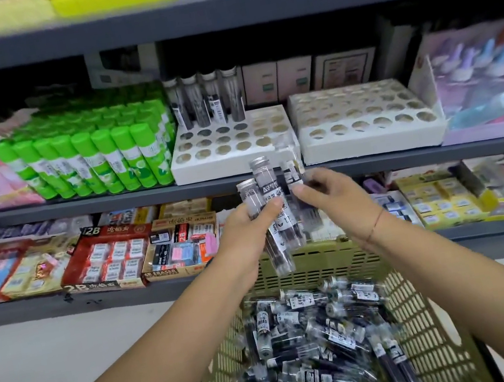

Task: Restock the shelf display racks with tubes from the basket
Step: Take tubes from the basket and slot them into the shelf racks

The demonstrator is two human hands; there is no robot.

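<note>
Left hand (247,227), right hand (329,197) — on tubes (267,181); basket (428,311) below

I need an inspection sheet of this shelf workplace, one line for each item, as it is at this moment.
Surface: grey shelf board carries both racks.
Job's things: left rack has four standing tubes in its back row, other visible holes empty; right rack shows only empty holes; basket below holds many loose tubes.
Clutter: green glue sticks beside the left rack; eraser boxes on the shelf below.
Grips: left hand grips the held tubes; right hand pinches one blurred tube.
Cables: nothing seen.
Surroundings: shop shelving, pale floor.
</note>
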